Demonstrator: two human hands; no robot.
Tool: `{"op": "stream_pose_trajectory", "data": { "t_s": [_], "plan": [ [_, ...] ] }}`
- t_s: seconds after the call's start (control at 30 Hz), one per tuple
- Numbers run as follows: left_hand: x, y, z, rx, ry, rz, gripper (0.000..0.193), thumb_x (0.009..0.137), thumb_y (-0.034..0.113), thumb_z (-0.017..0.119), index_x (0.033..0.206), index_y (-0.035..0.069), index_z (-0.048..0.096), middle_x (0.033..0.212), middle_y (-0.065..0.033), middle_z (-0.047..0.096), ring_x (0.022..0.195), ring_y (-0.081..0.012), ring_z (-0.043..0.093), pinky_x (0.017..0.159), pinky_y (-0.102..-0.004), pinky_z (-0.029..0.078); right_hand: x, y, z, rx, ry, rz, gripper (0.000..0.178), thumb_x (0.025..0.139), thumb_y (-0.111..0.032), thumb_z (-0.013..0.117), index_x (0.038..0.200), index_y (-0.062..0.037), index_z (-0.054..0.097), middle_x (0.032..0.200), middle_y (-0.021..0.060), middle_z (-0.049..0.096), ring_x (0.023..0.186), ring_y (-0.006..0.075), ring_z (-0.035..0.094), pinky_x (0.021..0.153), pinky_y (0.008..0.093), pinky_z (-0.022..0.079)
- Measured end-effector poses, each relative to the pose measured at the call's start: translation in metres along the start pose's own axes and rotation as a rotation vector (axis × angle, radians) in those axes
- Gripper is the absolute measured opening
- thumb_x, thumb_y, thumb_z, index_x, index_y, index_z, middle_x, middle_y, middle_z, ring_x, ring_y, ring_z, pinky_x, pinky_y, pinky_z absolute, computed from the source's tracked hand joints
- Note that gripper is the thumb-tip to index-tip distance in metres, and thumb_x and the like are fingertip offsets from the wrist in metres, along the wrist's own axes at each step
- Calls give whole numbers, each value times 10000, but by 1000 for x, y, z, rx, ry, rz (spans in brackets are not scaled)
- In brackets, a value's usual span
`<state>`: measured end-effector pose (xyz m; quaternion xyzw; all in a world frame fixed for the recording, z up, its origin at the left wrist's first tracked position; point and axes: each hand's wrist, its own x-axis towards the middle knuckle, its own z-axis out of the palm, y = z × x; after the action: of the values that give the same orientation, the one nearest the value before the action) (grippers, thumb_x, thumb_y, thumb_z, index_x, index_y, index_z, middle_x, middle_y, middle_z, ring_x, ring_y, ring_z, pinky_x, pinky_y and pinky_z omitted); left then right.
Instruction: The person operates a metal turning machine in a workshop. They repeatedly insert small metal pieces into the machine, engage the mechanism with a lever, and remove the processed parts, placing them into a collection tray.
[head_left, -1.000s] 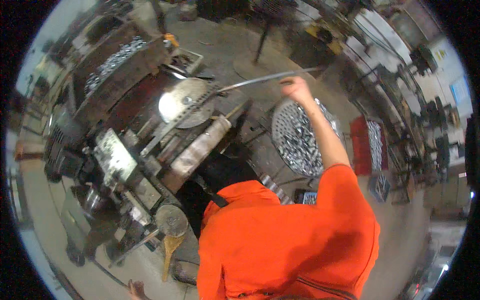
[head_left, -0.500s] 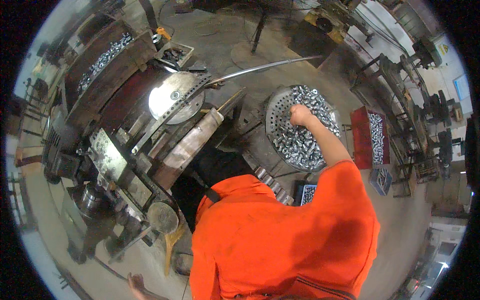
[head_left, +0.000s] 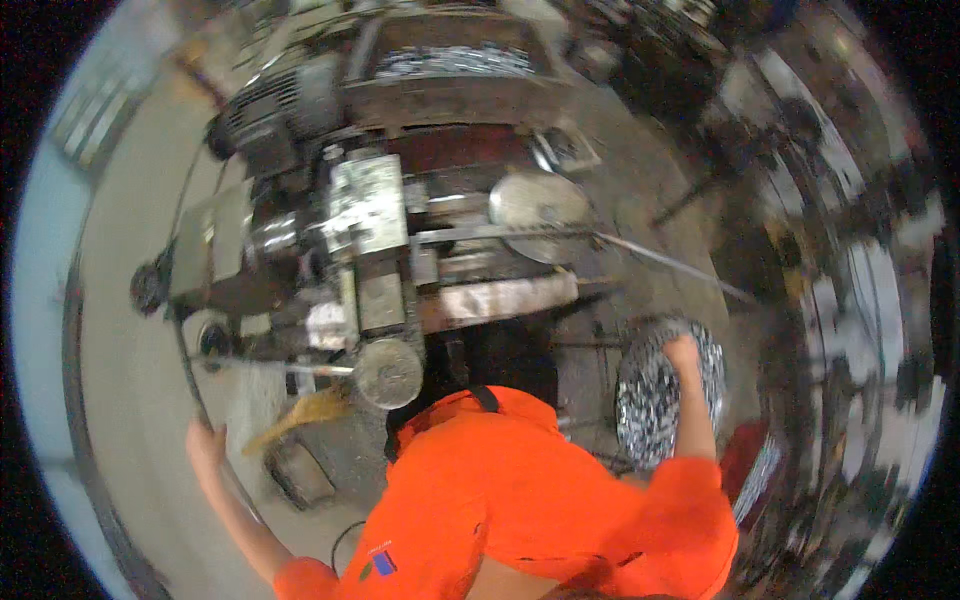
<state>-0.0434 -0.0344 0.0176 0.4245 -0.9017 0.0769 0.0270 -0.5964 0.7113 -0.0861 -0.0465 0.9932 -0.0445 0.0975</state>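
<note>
My right hand (head_left: pixel 682 352) is closed over the far part of a round tray (head_left: pixel 645 345) heaped with small shiny metal pieces (head_left: pixel 645 405). Blur hides whatever the fingers may hold. Out on the left, my left hand (head_left: pixel 207 443) is closed around a long thin dark rod (head_left: pixel 190 375), which runs up toward the machine and shows again below the hand. Between my hands stands the machine, with a bright metal block (head_left: pixel 367 205), a round pale disc (head_left: pixel 540 215) and a round metal wheel (head_left: pixel 389 374) nearest my body.
A long bar (head_left: pixel 675 265) reaches out to the right from the machine. Behind it is a trough (head_left: pixel 460 100) with more metal pieces. A red bin (head_left: pixel 742 455) stands right of the tray. A broom (head_left: pixel 300 417) and a dark pan-like box (head_left: pixel 300 475) lie on the left floor.
The whole view has swung left, so the machine now sits mid-picture and the tray farther right. My left forearm shows more fully, its hand at the rod. My right hand stays over the tray.
</note>
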Motion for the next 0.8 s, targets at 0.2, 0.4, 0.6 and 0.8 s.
{"op": "stream_pose_trajectory", "data": {
  "t_s": [0.2, 0.4, 0.6, 0.8],
  "plan": [
    [24, 156, -133, -1090, 20, -44, 276, 817, 177, 610, 1022, -7, 601, 895, -61, 651, 777, -138, 614, 718, -289, 475, -12, -164, -74, 701, 86, -550, 345, 623, 8, 531, 916, -66, 698, 1085, 147, 584, 831, 194, 600, 720, 256, 458],
    [67, 318, -119, -1552, -501, 317, 389, 937, 307, 434, 964, -40, 608, 786, -74, 642, 716, -143, 611, 673, -273, 480, -87, -395, -125, 902, -152, -1386, 467, 503, -72, 523, 940, -62, 688, 1157, 149, 568, 1038, 286, 530, 902, 349, 394],
    [47, 341, -103, -2201, -774, 226, 416, 909, 382, 465, 960, -16, 575, 763, -88, 628, 679, -164, 612, 649, -298, 491, -126, -454, -138, 871, -30, -1549, 406, 514, -84, 572, 910, -76, 665, 1151, 155, 557, 984, 323, 527, 865, 377, 419],
    [56, 315, -107, -1410, -421, 341, 324, 869, 292, 555, 742, 3, 627, 584, -30, 579, 563, -97, 547, 508, -256, 415, -139, -463, -135, 560, 6, -1633, 355, 527, -123, 600, 874, -60, 640, 1114, 148, 537, 972, 329, 497, 837, 383, 427]
  ]
}}
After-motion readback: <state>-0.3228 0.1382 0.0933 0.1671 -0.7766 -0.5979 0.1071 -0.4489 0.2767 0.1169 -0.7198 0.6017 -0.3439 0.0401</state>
